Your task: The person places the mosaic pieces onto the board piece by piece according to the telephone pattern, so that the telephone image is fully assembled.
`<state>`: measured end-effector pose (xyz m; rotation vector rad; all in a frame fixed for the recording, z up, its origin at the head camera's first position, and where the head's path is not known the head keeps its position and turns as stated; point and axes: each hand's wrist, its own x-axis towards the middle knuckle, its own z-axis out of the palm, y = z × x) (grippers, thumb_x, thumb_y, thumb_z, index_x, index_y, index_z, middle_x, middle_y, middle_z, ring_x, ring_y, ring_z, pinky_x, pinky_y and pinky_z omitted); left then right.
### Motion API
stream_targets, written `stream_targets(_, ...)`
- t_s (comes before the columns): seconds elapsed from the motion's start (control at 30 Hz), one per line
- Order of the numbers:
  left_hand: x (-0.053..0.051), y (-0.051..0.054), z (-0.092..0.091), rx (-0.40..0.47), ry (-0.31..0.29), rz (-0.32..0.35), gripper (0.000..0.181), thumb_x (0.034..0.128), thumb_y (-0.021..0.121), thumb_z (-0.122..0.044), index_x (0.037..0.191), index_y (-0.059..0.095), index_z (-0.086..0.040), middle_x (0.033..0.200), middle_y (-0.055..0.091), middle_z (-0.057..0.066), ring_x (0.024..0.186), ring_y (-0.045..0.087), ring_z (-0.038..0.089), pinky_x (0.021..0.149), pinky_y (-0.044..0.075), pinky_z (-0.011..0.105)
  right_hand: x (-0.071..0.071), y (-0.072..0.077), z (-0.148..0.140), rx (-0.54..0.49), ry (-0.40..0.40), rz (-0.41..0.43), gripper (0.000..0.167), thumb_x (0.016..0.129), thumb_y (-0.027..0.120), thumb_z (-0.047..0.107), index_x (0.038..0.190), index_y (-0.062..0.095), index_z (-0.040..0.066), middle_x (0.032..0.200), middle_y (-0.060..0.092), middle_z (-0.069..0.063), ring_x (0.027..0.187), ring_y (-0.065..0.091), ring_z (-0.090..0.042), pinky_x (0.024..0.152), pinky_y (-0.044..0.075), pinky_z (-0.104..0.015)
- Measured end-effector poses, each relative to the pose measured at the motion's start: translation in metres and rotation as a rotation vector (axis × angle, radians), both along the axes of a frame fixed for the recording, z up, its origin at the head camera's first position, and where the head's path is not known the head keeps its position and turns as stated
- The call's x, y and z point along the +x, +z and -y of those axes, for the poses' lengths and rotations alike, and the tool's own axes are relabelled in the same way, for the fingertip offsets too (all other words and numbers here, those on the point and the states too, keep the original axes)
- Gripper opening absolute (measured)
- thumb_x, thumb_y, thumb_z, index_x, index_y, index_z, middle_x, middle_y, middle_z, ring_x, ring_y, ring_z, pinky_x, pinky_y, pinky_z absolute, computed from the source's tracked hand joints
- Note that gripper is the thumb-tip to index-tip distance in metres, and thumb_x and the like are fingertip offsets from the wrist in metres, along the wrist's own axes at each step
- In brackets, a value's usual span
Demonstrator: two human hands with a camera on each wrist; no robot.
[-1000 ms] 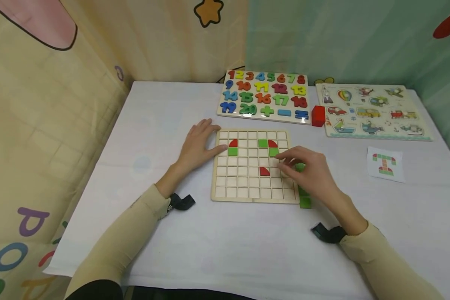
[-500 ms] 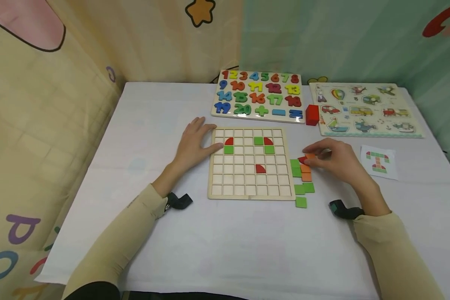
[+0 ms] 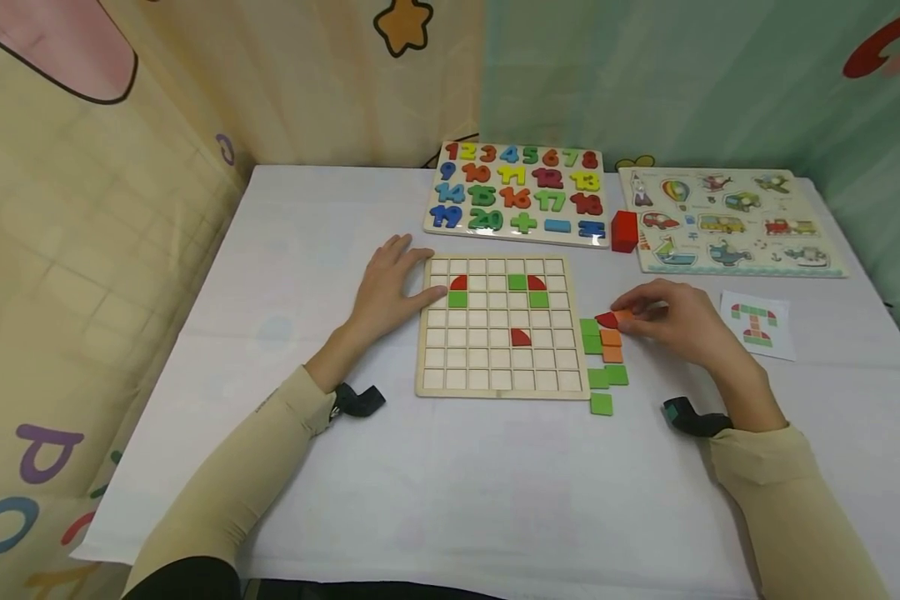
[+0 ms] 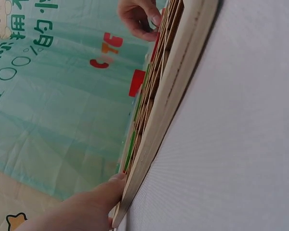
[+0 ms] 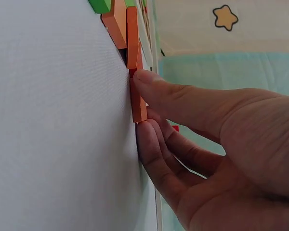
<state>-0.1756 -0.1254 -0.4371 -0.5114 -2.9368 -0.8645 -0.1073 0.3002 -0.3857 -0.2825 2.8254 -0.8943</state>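
My left hand (image 3: 390, 287) rests at the left edge of a wooden grid board (image 3: 480, 359), its thumb on the frame; the left wrist view shows that thumb (image 4: 108, 190) against the rim. Red quarter-round and green square tiles sit in some cells, among them a lone red one (image 3: 521, 337). Right of the board, my right hand (image 3: 671, 321) pinches an orange square tile (image 5: 139, 108) between thumb and fingers, low at the table. A loose red quarter-round tile (image 3: 607, 320) lies just left of the fingertips. Fingers partly cover the orange tile.
Loose green tiles (image 3: 602, 404) and orange tiles (image 3: 611, 354) lie along the board's right side. A pattern card (image 3: 757, 325) is farther right. Behind stand a number puzzle (image 3: 521, 193), a red block (image 3: 624, 231) and a vehicle puzzle (image 3: 735, 221).
My right hand has moved right, from over the board's right edge to the loose tiles, uncovering the green ones. The left hand stays at the board. The head view has shifted slightly.
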Motion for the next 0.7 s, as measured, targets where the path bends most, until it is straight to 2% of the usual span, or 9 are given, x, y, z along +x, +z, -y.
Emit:
stream_targets(0.1,0.000,-0.001,0.000,0.000,-0.001,0.001,0.068,0.0945,0.073,-0.054,0.149,0.058,-0.015,0.171,0.032,0.018,0.163,0.018,0.037,0.133,0.013,0.058,0.000,0.000,-0.002,0.004,-0.023,0.004,0.027,0.093,0.083,0.020,0.116,0.078,0.006,0.107,0.071,-0.012,0.101,0.059,-0.028,0.077,0.045,-0.009)
stream_targets(0.3,0.001,0.001,0.000,0.001,-0.005,-0.008,0.068,0.0947,0.073,-0.053,0.148,0.058,-0.015,0.171,0.032,0.019,0.163,0.018,0.037,0.133,0.012,0.057,0.002,0.002,-0.006,-0.003,-0.075,0.044,0.025,0.094,0.082,0.026,0.111,0.078,0.008,0.096,0.068,-0.010,0.094,0.056,-0.026,0.069,0.045,-0.020)
stream_targets(0.37,0.000,0.001,-0.001,0.004,-0.007,-0.012,0.068,0.0945,0.072,-0.054,0.148,0.059,-0.015,0.171,0.032,0.018,0.163,0.018,0.037,0.133,0.013,0.057,0.001,0.005,-0.007,-0.016,-0.105,0.049,0.026,0.096,0.080,0.028,0.113,0.078,0.009,0.098,0.070,-0.011,0.096,0.056,-0.025,0.070,0.046,-0.021)
stream_targets(0.53,-0.003,0.003,-0.001,0.013,-0.004,-0.020,0.067,0.0945,0.072,-0.054,0.147,0.059,-0.015,0.171,0.033,0.018,0.162,0.019,0.036,0.133,0.013,0.057,-0.002,0.013,-0.002,-0.079,-0.198,-0.018,0.034,0.099,0.075,0.036,0.123,0.077,0.012,0.118,0.074,-0.014,0.109,0.057,-0.020,0.077,0.045,-0.015)
stream_targets(0.6,-0.002,0.002,0.000,0.009,-0.003,-0.014,0.067,0.0943,0.073,-0.053,0.146,0.059,-0.014,0.170,0.033,0.018,0.162,0.019,0.036,0.133,0.013,0.057,-0.002,0.015,0.007,-0.106,-0.186,-0.029,0.037,0.100,0.073,0.038,0.126,0.077,0.013,0.124,0.074,-0.014,0.112,0.058,-0.019,0.079,0.045,-0.011)
stream_targets(0.7,0.000,0.002,0.001,0.005,-0.009,-0.004,0.066,0.0944,0.073,-0.053,0.147,0.059,-0.014,0.171,0.033,0.018,0.162,0.019,0.037,0.133,0.013,0.057,0.000,0.019,0.027,-0.146,-0.125,0.006,0.036,0.101,0.073,0.035,0.128,0.076,0.012,0.125,0.075,-0.014,0.113,0.061,-0.022,0.081,0.047,-0.007)
